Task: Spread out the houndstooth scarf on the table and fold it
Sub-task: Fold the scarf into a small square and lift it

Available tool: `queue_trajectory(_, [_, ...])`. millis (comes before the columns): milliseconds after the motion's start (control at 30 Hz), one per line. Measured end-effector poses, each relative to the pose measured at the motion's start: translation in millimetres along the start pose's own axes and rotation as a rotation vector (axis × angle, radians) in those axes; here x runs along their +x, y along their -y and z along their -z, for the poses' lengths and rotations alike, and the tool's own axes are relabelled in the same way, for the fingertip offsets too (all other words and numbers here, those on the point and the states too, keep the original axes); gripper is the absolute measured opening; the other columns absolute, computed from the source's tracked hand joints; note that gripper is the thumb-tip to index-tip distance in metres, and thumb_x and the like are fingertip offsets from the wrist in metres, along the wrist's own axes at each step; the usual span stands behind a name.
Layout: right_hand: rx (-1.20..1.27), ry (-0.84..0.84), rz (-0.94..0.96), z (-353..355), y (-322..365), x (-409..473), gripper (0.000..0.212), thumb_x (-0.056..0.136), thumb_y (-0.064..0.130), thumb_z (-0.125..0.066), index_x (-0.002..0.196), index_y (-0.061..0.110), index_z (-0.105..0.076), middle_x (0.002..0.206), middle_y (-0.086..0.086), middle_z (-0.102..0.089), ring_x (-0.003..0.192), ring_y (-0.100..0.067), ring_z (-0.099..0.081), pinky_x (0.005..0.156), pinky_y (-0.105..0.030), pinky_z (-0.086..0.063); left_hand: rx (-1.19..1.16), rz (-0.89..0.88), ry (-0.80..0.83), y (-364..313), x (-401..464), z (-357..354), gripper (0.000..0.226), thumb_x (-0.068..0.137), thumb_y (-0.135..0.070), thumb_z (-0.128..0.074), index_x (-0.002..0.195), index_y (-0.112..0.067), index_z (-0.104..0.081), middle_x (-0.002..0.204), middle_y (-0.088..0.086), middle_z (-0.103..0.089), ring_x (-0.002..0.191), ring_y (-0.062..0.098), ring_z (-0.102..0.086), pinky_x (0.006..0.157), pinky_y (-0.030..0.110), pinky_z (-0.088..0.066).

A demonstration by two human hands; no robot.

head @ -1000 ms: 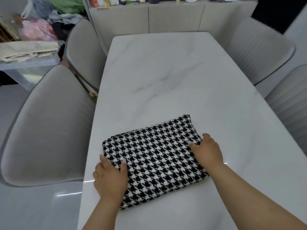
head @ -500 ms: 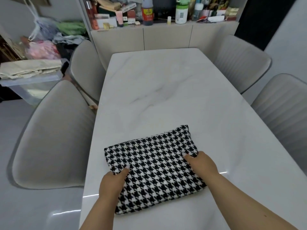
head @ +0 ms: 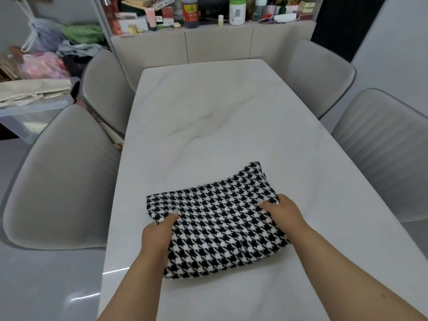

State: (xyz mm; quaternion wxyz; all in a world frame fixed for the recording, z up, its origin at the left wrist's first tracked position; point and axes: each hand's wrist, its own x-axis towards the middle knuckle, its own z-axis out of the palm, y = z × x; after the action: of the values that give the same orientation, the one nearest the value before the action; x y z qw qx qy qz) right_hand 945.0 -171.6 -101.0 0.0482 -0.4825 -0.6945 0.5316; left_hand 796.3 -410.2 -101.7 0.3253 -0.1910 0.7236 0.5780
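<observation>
We see the table [head: 208, 117], white marble, running away from us down the middle of the view. Four grey chairs [head: 62, 181] flank it, two per side. Past the far end is a beige cabinet [head: 217, 45], its top crowded with bottles [head: 190, 11] and boxes. Far left: a clear bin [head: 27, 112] with folded cloth on top and a heap of bags [head: 46, 63] behind it.

The scarf [head: 215, 218] lies on the table's near half, left of centre, already folded into a thick rectangle and skewed so its far right corner points away from us. Near edge looks rounded, several layers stacked.

Left hand [head: 157, 235] is at the scarf's left edge: thumb on top of the fabric, the other fingers out of sight under or behind the edge, so it reads as a pinch on that edge. Right hand [head: 282, 212] is at the right edge, fingers curled over the fabric near the far right side, gripping it. We can't tell whether the scarf is lifted off the table at either edge. Both forearms come in from the bottom, bare.
</observation>
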Motion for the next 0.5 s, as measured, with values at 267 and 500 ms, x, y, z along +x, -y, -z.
queue_trajectory(267, [0.08, -0.095, 0.062, 40, -15, -22, 0.033, 0.085, 0.034, -0.066, 0.11, 0.017, -0.056, 0.094, 0.007, -0.062, 0.089, -0.018, -0.062, 0.078, -0.034, -0.05, -0.047, -0.079, 0.059, -2, -37, -49, 0.104, 0.046, -0.056, -0.083, 0.132, -0.007, -0.05, 0.108, 0.013, -0.07, 0.09, 0.035, -0.071, 0.08, 0.051, -0.057])
queue_trajectory(500, [0.187, -0.176, 0.101, 107, -31, -46, 0.03, 0.084, 0.033, -0.067, 0.108, 0.017, -0.058, 0.097, 0.004, -0.066, 0.09, -0.021, -0.065, 0.084, -0.04, -0.054, 0.004, -0.187, 0.129, -5, -102, -102, 0.05, 0.078, -0.037, -0.076, 0.114, -0.007, -0.061, 0.096, 0.013, -0.074, 0.08, 0.033, -0.073, 0.074, 0.047, -0.06])
